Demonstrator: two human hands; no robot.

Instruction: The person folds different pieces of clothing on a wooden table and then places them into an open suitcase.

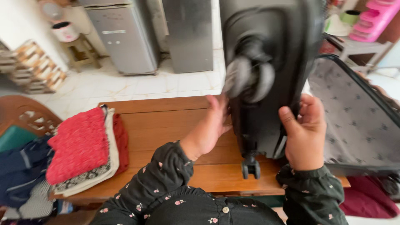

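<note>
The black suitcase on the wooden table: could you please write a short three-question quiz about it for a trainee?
1. True or false: both hands, left hand and right hand, are on the black suitcase.
2. What lies on the wooden table on the left side? A) folded clothes B) shoes C) books
3. Fill in: the suitcase is open, and its patterned grey ____ shows on the right side.

Key: 1 true; 2 A; 3 lining.
</note>
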